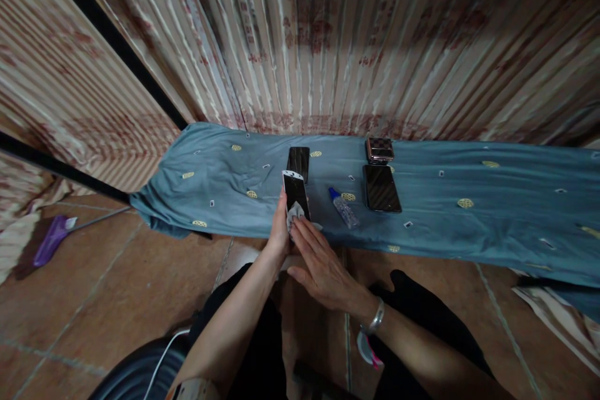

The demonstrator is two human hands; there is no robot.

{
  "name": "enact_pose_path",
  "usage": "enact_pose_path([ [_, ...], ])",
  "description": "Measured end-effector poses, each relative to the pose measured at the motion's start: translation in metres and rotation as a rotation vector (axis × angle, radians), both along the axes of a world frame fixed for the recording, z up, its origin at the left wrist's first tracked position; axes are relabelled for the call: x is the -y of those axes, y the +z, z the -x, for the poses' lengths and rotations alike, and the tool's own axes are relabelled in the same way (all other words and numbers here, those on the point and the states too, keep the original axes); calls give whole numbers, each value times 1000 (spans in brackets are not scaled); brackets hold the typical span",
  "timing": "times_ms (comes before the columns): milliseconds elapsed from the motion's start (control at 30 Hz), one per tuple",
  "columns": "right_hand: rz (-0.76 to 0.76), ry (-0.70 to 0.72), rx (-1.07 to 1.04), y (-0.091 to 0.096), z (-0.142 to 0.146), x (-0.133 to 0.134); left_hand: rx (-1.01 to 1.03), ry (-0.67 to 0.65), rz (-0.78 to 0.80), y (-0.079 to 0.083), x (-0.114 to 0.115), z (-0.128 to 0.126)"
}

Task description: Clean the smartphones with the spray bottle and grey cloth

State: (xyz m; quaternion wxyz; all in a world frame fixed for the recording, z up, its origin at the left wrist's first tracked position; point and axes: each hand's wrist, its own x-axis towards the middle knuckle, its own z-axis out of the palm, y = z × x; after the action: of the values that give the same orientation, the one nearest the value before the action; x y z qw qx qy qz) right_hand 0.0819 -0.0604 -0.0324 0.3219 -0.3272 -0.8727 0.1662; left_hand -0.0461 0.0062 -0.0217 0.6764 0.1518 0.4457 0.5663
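Note:
My left hand (280, 225) is wrapped round a white-framed smartphone (295, 185), its dark screen facing up and its top end tilted away from me. Against the lower part of that screen, my right hand (323, 265) presses a crumpled pale cloth (295, 212) under its fingertips. The thumb of the right hand stands apart below. Just beyond the held phone lies a dark phone (300, 159) on the blue cloth cover. A clear bottle with a blue cap (344, 208) lies on its side to the right of my hands.
A black tablet-like device (382, 189) and a small checkered box (379, 150) sit further right on the blue cover (435, 231). Striped curtains (328, 44) hang behind. Black poles (117, 40) stand at left, and a purple broom (51, 240) lies on the tiled floor.

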Motion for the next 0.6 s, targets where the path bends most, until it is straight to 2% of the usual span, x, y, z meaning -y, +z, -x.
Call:
enact_pose_path([
  [167, -13, -2, 26, -5, -4, -3, 16, 60, 51, 8, -5, -1],
  [367, -1, -26, 30, -9, -9, -3, 39, 126, -28, 13, -8, 1],
  [600, -41, -10, 9, -12, -8, -3, 80, 39, 37, 12, 0, 1],
])
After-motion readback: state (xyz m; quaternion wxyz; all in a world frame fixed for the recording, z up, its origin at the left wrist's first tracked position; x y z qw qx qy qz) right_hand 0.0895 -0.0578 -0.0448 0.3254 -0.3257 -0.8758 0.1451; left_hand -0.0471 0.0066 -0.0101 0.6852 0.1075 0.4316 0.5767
